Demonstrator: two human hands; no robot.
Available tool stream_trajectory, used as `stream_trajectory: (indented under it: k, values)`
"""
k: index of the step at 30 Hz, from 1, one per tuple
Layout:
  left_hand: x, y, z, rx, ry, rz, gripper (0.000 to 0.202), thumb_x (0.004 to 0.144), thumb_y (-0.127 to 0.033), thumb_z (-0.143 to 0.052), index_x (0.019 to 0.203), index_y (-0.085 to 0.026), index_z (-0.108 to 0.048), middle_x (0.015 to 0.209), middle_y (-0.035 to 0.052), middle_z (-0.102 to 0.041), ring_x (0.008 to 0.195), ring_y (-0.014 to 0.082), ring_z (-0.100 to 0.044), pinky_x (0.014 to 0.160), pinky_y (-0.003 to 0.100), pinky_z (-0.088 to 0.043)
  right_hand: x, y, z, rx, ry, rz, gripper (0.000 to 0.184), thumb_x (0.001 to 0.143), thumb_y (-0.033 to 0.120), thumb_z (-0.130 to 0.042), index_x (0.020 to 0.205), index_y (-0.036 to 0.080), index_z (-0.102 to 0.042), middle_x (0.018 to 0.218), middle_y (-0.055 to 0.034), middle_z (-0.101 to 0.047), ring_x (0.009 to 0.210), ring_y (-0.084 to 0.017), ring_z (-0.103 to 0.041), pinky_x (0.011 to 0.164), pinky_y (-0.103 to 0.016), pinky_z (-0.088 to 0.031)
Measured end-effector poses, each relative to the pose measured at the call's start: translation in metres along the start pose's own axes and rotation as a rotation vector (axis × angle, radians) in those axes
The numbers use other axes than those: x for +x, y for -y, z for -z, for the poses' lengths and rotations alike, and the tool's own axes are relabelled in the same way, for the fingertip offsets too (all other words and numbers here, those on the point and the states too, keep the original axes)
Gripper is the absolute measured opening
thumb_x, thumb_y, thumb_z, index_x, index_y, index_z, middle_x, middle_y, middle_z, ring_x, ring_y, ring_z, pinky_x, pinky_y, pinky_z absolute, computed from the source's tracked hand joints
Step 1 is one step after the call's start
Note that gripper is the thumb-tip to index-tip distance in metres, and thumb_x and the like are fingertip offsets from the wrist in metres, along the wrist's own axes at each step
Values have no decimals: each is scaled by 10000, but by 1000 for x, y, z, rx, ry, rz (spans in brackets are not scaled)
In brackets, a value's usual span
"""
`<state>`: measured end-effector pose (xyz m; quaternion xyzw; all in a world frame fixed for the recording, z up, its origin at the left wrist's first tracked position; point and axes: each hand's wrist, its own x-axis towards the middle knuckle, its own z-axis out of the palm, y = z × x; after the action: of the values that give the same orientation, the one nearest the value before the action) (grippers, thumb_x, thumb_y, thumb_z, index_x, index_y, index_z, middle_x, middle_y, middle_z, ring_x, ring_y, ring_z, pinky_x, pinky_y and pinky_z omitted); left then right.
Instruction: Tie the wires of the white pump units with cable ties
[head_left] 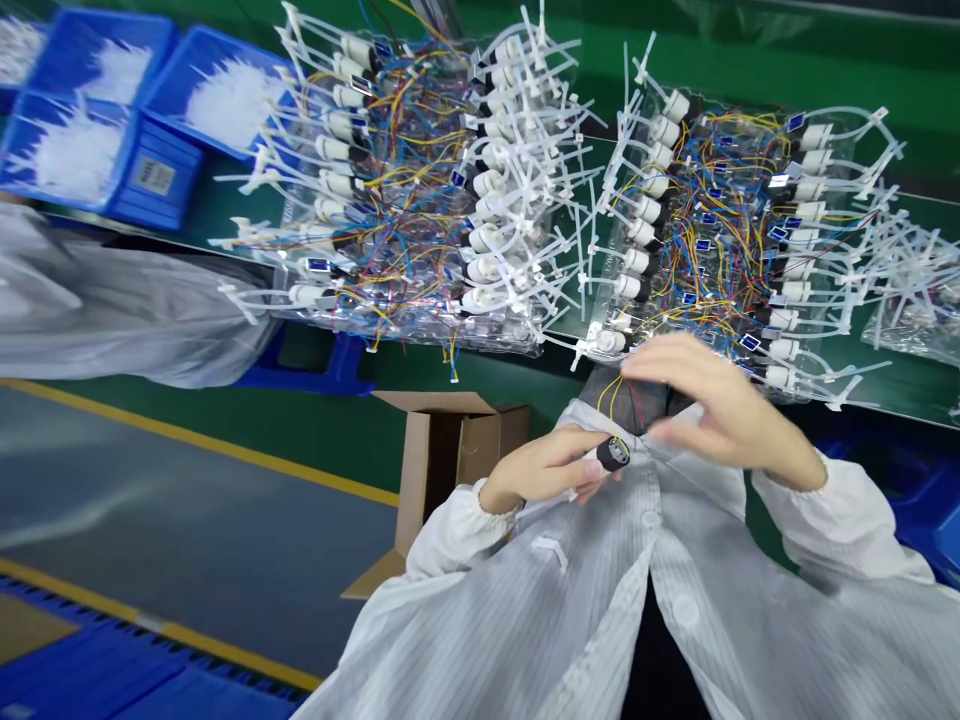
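Note:
My left hand (551, 463) is closed around a small motor (615, 453) with a white body and a black end. The motor's round end face points to the right, and thin yellow and red wires (611, 398) rise from it. Just right of the motor, my right hand (709, 405) is slightly blurred, with its thumb and fingers apart. Its fingertips are close to the upper ends of the wires; whether they touch is unclear. Beyond my hands, rows of similar motors (645, 232) with white tubes and coloured wires lie on clear plastic packaging.
Another stack of wired motors (420, 190) lies on the green table to the left. Blue bins (154, 185) hold white pieces. A person's sleeve (127, 300) reaches in at left. An open cardboard box (416, 480) stands below the table edge. Bagged white tubes (911, 270) lie far right.

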<state>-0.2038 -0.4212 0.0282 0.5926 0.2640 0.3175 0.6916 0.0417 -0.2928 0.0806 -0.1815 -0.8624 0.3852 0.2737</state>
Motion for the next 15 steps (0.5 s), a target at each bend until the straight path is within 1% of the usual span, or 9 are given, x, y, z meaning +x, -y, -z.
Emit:
stream_trajectory:
  k: [2, 3, 4, 6, 8, 10, 12, 14, 15]
  values:
    - [7, -3, 1, 92, 61, -36, 449, 1143, -587, -467, 965, -213, -641, 633, 14, -701, 541, 170, -649, 586, 285, -508, -16, 10, -5, 103, 57, 61, 634, 915, 488, -898, 1501, 325, -722, 1434, -107, -787, 1385, -346, -711, 1214, -542, -570]
    - [11, -5, 1, 149, 91, -58, 448, 1142, -584, -466, 954, -216, -638, 640, 21, -707, 555, 173, -655, 589, 285, -506, -24, 13, -8, 132, 60, 88, 624, 898, 463, -918, 1484, 345, -739, 1380, -94, -814, 1349, -341, -737, 1182, -518, -596]
    - [14, -7, 1, 199, 121, -80, 449, 1136, -589, -474, 953, -216, -644, 645, 27, -707, 560, 176, -651, 583, 288, -496, -31, 15, -11, 159, 53, 100, 587, 890, 423, -929, 1450, 370, -762, 1291, -75, -845, 1281, -330, -770, 1131, -492, -624]
    - [18, -10, 0, 232, 185, -122, 445, 1116, -603, -510, 970, -216, -671, 645, 31, -694, 535, 172, -619, 546, 295, -461, -45, 16, -15, 245, 38, 93, 557, 873, 351, -942, 1405, 401, -785, 1118, -47, -868, 1081, -297, -817, 971, -436, -673]
    - [17, -11, 0, 148, 275, -129, 429, 1097, -611, -553, 992, -224, -707, 628, 31, -693, 503, 167, -613, 514, 293, -449, -59, 14, -17, 351, 71, 23, 599, 881, 312, -928, 1446, 405, -756, 1044, -37, -858, 917, -256, -815, 831, -387, -682]
    - [13, -11, -1, -4, 336, -44, 436, 1086, -633, -574, 1053, -234, -747, 603, 32, -699, 488, 174, -647, 510, 285, -487, -74, 11, -16, 425, 143, -96, 578, 925, 291, -877, 1478, 373, -731, 1011, -34, -851, 812, -217, -795, 745, -345, -671]
    - [6, -9, -2, -117, 316, 105, 519, 1064, -700, -581, 1150, -225, -774, 597, 41, -704, 466, 187, -660, 504, 297, -521, -91, 7, -13, 429, 164, -214, 399, 971, 277, -816, 1366, 328, -791, 943, -30, -839, 755, -196, -773, 706, -322, -650]
    - [0, -3, -4, -153, 201, 217, 653, 1045, -773, -548, 1266, -200, -770, 610, 52, -711, 416, 182, -619, 461, 306, -501, -110, 3, -8, 410, 78, -305, 178, 985, 263, -788, 1146, 300, -853, 871, -31, -823, 727, -196, -758, 674, -319, -626]
    - [-3, 1, -5, -163, 132, 243, 713, 1046, -792, -520, 1356, -191, -745, 651, 66, -738, 395, 173, -595, 435, 303, -478, -120, 2, -5, 400, 7, -344, 110, 985, 257, -783, 1054, 298, -859, 839, -30, -812, 722, -202, -755, 665, -326, -618]
